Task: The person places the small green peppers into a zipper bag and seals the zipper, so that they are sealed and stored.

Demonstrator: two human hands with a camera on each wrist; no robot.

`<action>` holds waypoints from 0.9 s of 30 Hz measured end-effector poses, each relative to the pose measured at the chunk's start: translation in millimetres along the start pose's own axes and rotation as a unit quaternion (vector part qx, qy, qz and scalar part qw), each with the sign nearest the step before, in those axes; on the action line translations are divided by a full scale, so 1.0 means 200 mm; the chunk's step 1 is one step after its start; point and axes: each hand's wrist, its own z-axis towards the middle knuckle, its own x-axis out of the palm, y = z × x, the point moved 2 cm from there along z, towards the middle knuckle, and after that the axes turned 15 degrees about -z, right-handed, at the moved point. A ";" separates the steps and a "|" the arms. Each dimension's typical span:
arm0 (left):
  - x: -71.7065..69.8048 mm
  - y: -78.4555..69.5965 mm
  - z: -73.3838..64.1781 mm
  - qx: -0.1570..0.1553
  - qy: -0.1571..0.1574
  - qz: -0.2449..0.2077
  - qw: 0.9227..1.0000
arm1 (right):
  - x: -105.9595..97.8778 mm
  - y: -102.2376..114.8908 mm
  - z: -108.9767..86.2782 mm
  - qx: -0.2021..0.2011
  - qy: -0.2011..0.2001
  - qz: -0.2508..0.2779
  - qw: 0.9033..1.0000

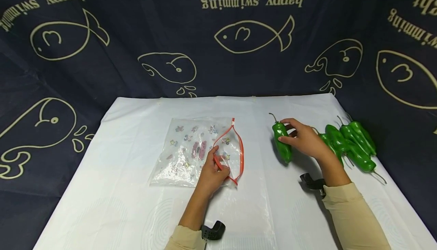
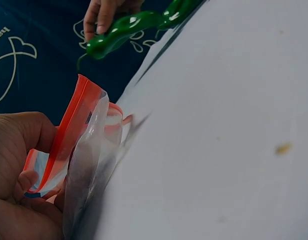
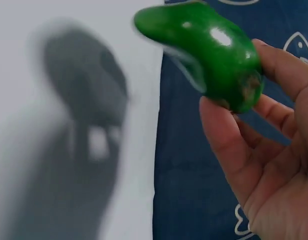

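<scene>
A clear zip bag (image 1: 184, 155) with a red-orange zip edge and small printed pictures lies on the white table, its mouth gaping toward the right. My left hand (image 1: 213, 174) pinches the near lip of that mouth; the left wrist view shows the thumb and fingers around the orange strip (image 2: 69, 125). To the right of the bag, my right hand (image 1: 304, 138) holds a glossy green pepper (image 1: 282, 143) between thumb and fingers, stem pointing away. In the right wrist view the pepper (image 3: 209, 50) is raised off the table, above its shadow.
Several more green peppers (image 1: 358, 147) lie in a pile at the table's right edge, beyond my right forearm. A dark blue cloth (image 1: 205, 75) with fish and whale drawings hangs behind the white table (image 1: 112, 159). Black straps with devices (image 1: 213, 231) sit on both wrists.
</scene>
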 end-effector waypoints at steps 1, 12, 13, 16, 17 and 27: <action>0.00 0.00 0.00 -0.002 -0.002 0.003 1.000 | 0.01 0.01 0.00 0.002 0.002 0.016 1.000; 0.00 -0.01 -0.01 0.002 -0.005 0.022 1.000 | 0.12 0.12 0.05 -0.001 -0.021 0.099 0.995; 0.00 -0.01 -0.01 0.003 -0.005 0.021 1.000 | 0.13 0.13 0.06 -0.001 -0.021 0.105 0.994; 0.00 -0.01 -0.01 0.003 -0.003 0.018 1.000 | 0.17 0.16 0.07 -0.002 -0.017 0.117 0.993; 0.01 -0.01 -0.01 0.002 -0.004 0.018 1.000 | 0.18 0.18 0.07 -0.004 -0.016 0.120 0.993; 0.02 -0.02 -0.01 0.008 -0.011 0.050 0.999 | 0.28 0.32 0.05 -0.032 -0.001 0.136 0.990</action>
